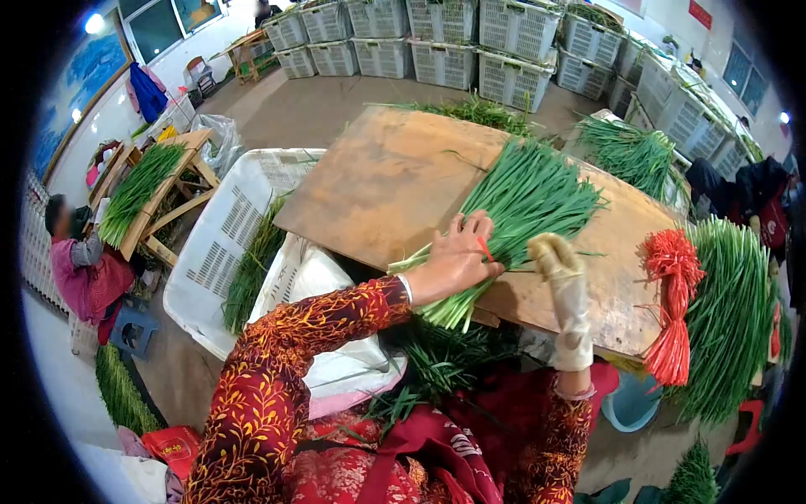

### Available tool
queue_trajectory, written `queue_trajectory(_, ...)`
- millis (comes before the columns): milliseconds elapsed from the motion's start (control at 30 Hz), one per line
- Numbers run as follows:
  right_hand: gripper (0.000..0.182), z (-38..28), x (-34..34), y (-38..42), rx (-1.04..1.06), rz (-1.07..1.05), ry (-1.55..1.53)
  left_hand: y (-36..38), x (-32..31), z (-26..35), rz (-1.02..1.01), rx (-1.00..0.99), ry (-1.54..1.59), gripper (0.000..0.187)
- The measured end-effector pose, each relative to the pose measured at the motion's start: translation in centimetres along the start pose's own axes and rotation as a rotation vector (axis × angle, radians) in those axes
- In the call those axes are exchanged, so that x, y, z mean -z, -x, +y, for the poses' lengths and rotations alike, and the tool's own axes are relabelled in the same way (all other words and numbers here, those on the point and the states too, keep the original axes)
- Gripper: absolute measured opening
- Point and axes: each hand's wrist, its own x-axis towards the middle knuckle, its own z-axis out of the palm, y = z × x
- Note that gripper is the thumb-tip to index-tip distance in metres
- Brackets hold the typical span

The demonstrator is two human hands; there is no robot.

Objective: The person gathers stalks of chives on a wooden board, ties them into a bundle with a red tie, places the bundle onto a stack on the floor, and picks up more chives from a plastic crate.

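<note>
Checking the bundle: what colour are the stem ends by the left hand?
The stem ends are pale whitish-green, best seen in head view.

A bunch of long green stalks [537,197] is laid slantwise on a wooden board [378,168]. Its dark leaves are fanned out toward the far right; its pale ends are pointed near left, some jutted past the near edge. Its lower part is partly covered by the left hand [453,259], where a red strip [485,249] is seen.
</note>
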Motion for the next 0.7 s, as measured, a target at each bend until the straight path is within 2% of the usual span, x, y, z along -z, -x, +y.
queue_trajectory(33, 0.011, 0.7, -0.9, 0.2, 0.134, -0.007, 0.027, 0.1, -0.2, 0.1, 0.018, 0.003, -0.016, 0.053)
queue_trajectory(133, 0.019, -1.2, -3.1, 0.6, 0.279, -0.091, 0.547, 0.3, -0.3, -0.2, 0.058, -0.037, -0.048, 0.052)
queue_trajectory(200, 0.019, -1.1, -3.9, 0.4, 0.276, -0.091, 0.645, 0.0, -0.5, -0.4, 0.039, -0.027, -0.087, 0.051)
queue_trajectory(267, 0.018, -0.2, -4.1, 0.3, 0.441, 0.006, 0.790, 0.1, -0.6, -0.5, 0.074, -0.024, -0.057, 0.049)
queue_trajectory(400, 0.014, 1.0, -4.3, 0.6, 0.450, 0.039, 0.820, 0.3, -1.0, -0.6, 0.109, -0.052, -0.090, 0.056)
queue_trajectory(467, 0.011, 1.7, -4.4, 0.8, 0.419, 0.067, 0.733, 0.2, -1.5, -1.2, 0.059, -0.053, -0.211, 0.062)
queue_trajectory(533, 0.008, 1.8, -4.4, 0.3, 0.387, 0.067, 0.647, 0.1, -0.8, -1.1, -0.014, -0.063, -0.138, 0.064)
queue_trajectory(600, 0.005, 1.8, -4.4, -0.4, 0.415, 0.119, 0.630, 0.0, -1.0, -1.9, -0.013, -0.093, -0.122, 0.067)
queue_trajectory(633, 0.005, 1.5, -4.5, -0.7, 0.478, 0.119, 0.675, 0.7, 0.8, -0.5, -0.011, -0.045, -0.009, 0.066)
queue_trajectory(700, 0.006, 0.7, -4.9, -1.4, 0.615, 0.110, 0.768, 0.4, 0.5, -1.8, -0.007, -0.085, 0.052, 0.068)
